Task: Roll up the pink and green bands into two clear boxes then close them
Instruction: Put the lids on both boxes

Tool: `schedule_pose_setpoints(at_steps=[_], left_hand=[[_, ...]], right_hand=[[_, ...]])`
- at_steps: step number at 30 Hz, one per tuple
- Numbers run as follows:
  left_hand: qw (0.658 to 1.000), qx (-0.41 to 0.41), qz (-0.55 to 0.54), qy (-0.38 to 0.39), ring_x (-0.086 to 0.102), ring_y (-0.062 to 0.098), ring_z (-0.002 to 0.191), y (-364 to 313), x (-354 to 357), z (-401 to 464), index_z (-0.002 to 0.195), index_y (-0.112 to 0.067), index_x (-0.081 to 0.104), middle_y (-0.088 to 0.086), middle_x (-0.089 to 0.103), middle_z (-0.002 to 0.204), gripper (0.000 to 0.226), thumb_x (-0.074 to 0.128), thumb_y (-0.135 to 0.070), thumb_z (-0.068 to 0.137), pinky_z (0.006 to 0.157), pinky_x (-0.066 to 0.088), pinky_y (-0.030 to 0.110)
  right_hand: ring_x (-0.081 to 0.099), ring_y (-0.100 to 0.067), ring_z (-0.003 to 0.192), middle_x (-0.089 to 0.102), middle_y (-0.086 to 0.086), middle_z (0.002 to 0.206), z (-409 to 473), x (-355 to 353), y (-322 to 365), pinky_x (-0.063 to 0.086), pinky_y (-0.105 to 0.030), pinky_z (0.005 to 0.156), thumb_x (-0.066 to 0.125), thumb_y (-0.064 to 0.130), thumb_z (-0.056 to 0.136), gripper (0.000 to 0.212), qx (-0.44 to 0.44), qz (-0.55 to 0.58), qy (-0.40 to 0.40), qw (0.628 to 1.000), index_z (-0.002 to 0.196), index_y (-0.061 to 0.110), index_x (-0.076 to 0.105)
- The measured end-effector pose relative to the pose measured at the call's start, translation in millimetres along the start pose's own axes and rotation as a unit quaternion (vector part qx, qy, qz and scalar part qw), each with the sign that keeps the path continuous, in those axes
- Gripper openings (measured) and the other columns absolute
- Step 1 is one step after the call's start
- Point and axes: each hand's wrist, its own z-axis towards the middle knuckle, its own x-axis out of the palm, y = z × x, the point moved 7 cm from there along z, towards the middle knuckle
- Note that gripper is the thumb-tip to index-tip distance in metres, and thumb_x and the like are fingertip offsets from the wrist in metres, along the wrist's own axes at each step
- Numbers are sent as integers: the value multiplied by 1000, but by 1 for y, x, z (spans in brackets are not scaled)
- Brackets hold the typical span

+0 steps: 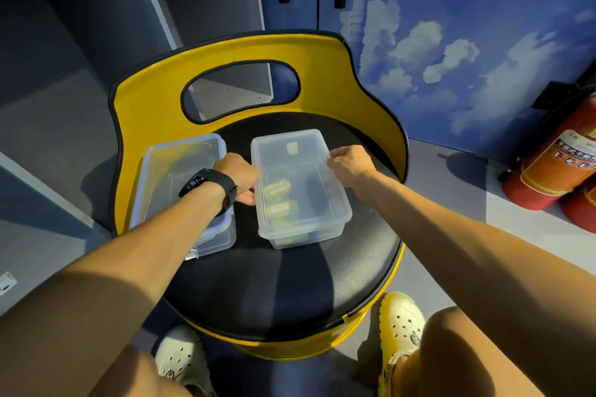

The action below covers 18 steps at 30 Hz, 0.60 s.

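Both arms reach forward over the black seat of a yellow chair. The left hand — fingers curled — grips the left edge of the right-hand clear box; the right hand pinches its right edge with bent fingers. This box, lid on, runs lengthwise away from the person, with the green band rolled inside. The second clear box sits just beside it, partly under the left forearm.
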Motion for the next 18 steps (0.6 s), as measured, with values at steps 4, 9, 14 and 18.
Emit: schedule_pose_setpoints(at_steps=[4, 9, 14, 18], left_hand=[[1000, -6, -22, -4, 75, 29, 72, 3, 1, 3, 106, -3, 63, 15, 74, 95, 19, 52, -7, 91, 76, 61, 45], [1000, -8, -20, 17, 75, 26, 72, 0, 2, 2, 102, -7, 64, 13, 74, 89, 16, 54, -6, 90, 75, 61, 40], [997, -19, -40, 63, 73, 28, 81, -2, 6, 1, 101, -8, 61, 16, 72, 91, 15, 52, -2, 91, 76, 60, 42], [997, -24, -30, 64, 74, 28, 81, 1, 5, 8, 117, -3, 61, 17, 73, 95, 30, 56, 1, 88, 75, 61, 41]], right_hand=[[65, -30, 103, 66, -11, 117, 3, 1, -1, 56, -46, 91, 53, 10, 97, 29, 11, 11, 1, 1000, 123, 8, 65], [66, -27, 100, 66, -10, 114, 8, -1, -5, 58, -41, 87, 57, 10, 94, 26, 23, 36, 0, 999, 118, 9, 67], [65, -24, 96, 66, -12, 111, 12, -1, -10, 58, -38, 88, 63, 18, 94, 25, 35, 63, 5, 997, 116, 6, 65], [64, -24, 96, 64, -11, 109, 18, -1, -11, 57, -38, 91, 66, 18, 92, 25, 39, 62, -5, 997, 115, 6, 66]])
